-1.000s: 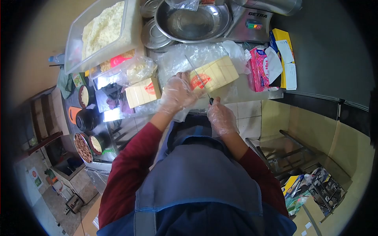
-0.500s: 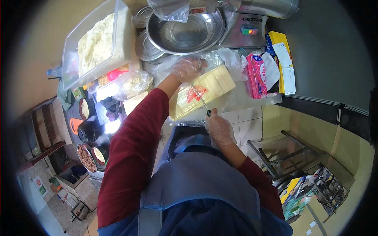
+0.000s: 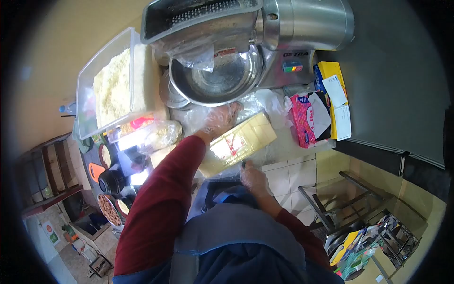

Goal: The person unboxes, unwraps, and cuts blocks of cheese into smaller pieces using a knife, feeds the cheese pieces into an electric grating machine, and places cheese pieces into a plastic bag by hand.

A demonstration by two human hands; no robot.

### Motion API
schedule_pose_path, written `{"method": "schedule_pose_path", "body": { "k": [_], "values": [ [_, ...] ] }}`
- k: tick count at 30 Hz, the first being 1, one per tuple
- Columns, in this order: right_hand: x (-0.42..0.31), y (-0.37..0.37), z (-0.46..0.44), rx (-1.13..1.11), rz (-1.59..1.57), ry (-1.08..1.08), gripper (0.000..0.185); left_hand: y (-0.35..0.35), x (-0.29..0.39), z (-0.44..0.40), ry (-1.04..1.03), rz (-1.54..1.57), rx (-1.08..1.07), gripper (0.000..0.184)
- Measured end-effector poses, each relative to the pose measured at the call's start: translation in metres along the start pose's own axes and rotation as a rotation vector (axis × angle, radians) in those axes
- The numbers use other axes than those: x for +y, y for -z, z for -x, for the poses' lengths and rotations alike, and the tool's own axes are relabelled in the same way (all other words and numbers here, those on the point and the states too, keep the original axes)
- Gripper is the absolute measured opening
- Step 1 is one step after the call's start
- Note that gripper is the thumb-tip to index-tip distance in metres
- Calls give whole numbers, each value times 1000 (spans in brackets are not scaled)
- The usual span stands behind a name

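Note:
A long pale-yellow block of cheese (image 3: 257, 134) in a clear wrapper with red print lies slanted on the plastic-covered table. Score lines cross its right end, where it looks unwrapped. My left hand (image 3: 221, 119), in a clear plastic glove, is at the block's far side, fingers extended to the right along it; whether they press on it is not clear. My right hand (image 3: 254, 180), gloved too, is closed around the black handle of a knife (image 3: 243, 164) just off the block's near edge. The blade is hard to make out against the wrapper.
Behind the block stands a steel bowl (image 3: 177, 87) under a grating machine (image 3: 307, 28). A clear tub (image 3: 135, 106) of grated cheese is at left. A pink tissue pack (image 3: 301, 120) and yellow box (image 3: 341, 120) sit at right. A metal-framed stool (image 3: 326, 203) stands below.
The view has tipped upward, showing more of the machine. My right hand has drawn the knife toward me, off the top of the block. My left hand stays by the far side.

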State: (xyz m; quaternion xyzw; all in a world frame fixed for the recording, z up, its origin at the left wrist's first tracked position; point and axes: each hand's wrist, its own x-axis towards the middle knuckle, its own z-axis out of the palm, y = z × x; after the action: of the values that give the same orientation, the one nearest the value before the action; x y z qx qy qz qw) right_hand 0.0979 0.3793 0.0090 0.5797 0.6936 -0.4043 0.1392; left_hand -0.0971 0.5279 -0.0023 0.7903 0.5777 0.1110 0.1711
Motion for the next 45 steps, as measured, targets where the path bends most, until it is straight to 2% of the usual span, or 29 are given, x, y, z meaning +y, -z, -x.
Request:
{"method": "schedule_pose_path", "body": {
  "k": [3, 6, 8, 9, 11, 13, 15, 16, 17, 19, 20, 21, 24, 29, 32, 35, 39, 41, 42, 44, 45],
  "values": [
    [0, -1, 2, 43, -2, 11, 37, -7, -4, 2, 10, 59, 67, 22],
    [1, -4, 1, 50, 20, 10, 37, -8, -4, -1, -50, -28, 148, 21],
    [-2, 1, 5, 5, -14, -21, 40, 6, 4, -3, 142, 24, -137, 25],
    [-4, 6, 4, -32, -48, -45, 42, 5, 1, -3, 143, 22, -129, 25],
    [-5, 8, 7, 10, -54, -25, 41, 3, -4, 3, 83, 274, 32, 20],
    [-5, 8, 12, 40, -63, 2, 41, 27, 4, 29, 141, 313, 21, 22],
    [-7, 9, 13, 105, -70, -4, 40, 57, 17, 61, 115, 372, 189, 25],
    [-7, 9, 12, 92, -51, -20, 40, 61, 17, 77, 162, 387, 223, 37],
    [-5, 8, 12, 95, -45, -10, 40, 65, 15, 88, 166, 384, 233, 37],
    [1, 5, 15, 187, -101, 89, 40, 69, 14, 109, 494, 299, -65, 49],
    [2, 5, 17, 187, -96, 98, 40, 71, 12, 112, 526, 345, -275, 68],
    [4, 5, 18, 194, -115, 129, 40, 66, 9, 115, 532, 345, -268, 68],
    [8, 1, 16, 199, -139, 158, 39, 64, 6, 109, 501, 510, -491, 72],
    [11, -3, 19, 251, -203, 207, 39, 45, -6, 102, 436, 706, -593, 71],
    [14, -4, 15, 220, -195, 192, 39, 46, -3, 96, 516, 828, -667, 70],
    [9, 3, 20, 255, -174, 238, 40, 48, -1, 101, 504, 891, -569, 68],
    [-9, 25, 36, 238, -126, 160, 39, 61, 6, 99, 419, 700, -491, 69],
    [-11, 32, 46, 240, -96, 148, 39, 83, 28, 97, 387, 424, -416, 74],
    [-11, 35, 52, 213, -95, 134, 40, 86, 37, 99, 382, 419, -419, 74],
    [-11, 42, 69, 183, -96, 114, 40, 83, 60, 110, 367, 116, -309, 80],
    [-12, 46, 80, 155, -81, 89, 40, 79, 69, 118, 360, 65, -263, 83]
  ]
}}
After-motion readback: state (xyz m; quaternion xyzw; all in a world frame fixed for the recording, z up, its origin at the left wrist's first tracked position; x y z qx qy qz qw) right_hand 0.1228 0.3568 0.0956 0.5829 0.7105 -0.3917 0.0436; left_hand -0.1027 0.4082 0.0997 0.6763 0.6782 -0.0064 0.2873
